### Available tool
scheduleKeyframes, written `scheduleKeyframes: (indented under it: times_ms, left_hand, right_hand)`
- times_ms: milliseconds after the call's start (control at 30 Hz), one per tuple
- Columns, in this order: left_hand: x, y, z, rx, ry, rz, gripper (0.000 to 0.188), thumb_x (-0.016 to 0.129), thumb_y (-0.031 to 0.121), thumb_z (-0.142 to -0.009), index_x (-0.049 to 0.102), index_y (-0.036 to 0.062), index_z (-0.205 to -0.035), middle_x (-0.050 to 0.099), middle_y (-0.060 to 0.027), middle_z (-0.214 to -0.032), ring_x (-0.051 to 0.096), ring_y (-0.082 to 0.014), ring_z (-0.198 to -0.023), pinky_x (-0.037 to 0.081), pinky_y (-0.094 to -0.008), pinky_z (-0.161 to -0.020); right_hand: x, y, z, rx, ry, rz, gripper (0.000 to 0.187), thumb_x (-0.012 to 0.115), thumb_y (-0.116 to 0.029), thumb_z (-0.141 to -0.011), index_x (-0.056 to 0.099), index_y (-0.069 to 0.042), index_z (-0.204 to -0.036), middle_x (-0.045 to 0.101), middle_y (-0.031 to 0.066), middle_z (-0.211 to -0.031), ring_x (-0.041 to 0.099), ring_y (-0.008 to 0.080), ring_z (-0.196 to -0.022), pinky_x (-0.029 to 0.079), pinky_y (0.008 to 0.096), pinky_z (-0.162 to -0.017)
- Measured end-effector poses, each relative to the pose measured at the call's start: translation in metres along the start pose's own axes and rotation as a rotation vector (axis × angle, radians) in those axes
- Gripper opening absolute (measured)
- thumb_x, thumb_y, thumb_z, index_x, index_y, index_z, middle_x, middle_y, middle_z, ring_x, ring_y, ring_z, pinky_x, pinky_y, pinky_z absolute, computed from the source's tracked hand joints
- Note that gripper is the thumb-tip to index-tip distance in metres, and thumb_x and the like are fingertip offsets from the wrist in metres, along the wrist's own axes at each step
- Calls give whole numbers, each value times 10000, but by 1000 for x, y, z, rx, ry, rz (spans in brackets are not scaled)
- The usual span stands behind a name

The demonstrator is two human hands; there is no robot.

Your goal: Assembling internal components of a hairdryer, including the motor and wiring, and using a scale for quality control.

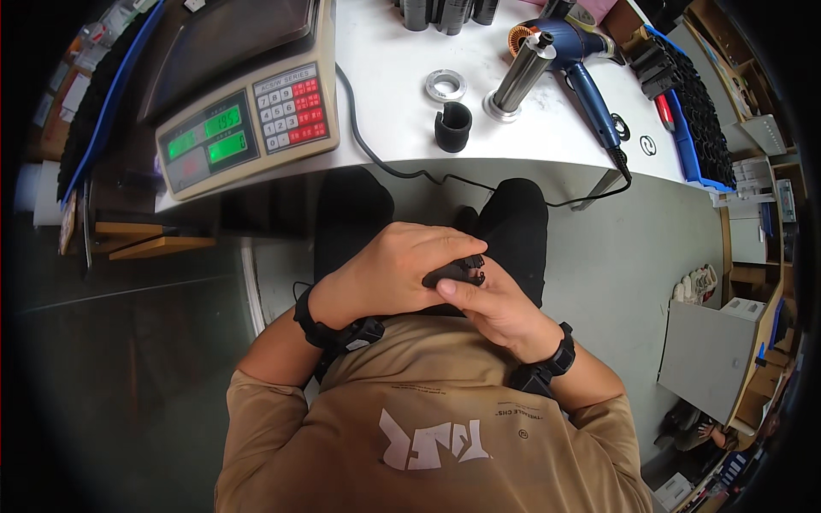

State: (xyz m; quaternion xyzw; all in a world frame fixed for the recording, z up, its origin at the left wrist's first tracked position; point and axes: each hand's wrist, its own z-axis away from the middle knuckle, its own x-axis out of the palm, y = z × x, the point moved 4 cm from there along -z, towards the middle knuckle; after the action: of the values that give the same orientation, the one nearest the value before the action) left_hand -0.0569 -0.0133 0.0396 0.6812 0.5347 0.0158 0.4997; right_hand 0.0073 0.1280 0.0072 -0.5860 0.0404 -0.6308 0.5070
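Observation:
Above my lap, my left hand and my right hand meet around a small black part. It looks curved, with small notches or prongs at its right end; the fingers cover much of it, so its kind is unclear. My left fingers lie over its top, and my right thumb presses against its lower edge. On the white table ahead stands a black sleeve with an open, notched top. Behind it lies a silver ring, and to the right a metal cylinder on a round base leans slightly.
A weighing scale with a lit green display fills the table's left. A blue hair dryer lies at the right, its cord hanging past the front edge. Blue trays of black parts flank both sides. Several black cylinders stand at the back.

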Motion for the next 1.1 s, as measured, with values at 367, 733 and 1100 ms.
scheduleKeyframes:
  times_ms: [367,733,1100]
  left_hand:
    - [-5,1,-1,-125,-29,103,470,884,138,-755,765,50,-1200,796,-120,-1059,789,-275,-907,616,-325,-766]
    - [-3,4,-4,-80,13,49,541,911,116,-728,747,35,-1238,786,-145,-1103,786,-306,-975,629,-352,-819]
    - [3,2,1,3,43,23,520,898,121,-749,732,26,-1233,778,-148,-1128,774,-315,-994,628,-365,-844]
  right_hand:
    - [-5,-3,7,10,-68,-94,405,753,-157,-986,614,-5,-1335,687,51,-1236,640,135,-1160,503,304,-1018]
    - [-15,-4,10,-103,77,-33,292,745,-207,-1020,688,13,-1205,701,25,-1058,652,99,-943,539,266,-869]
    - [-23,-4,12,-66,95,61,201,781,-182,-1001,658,-72,-885,566,-91,-799,468,6,-734,380,204,-659]
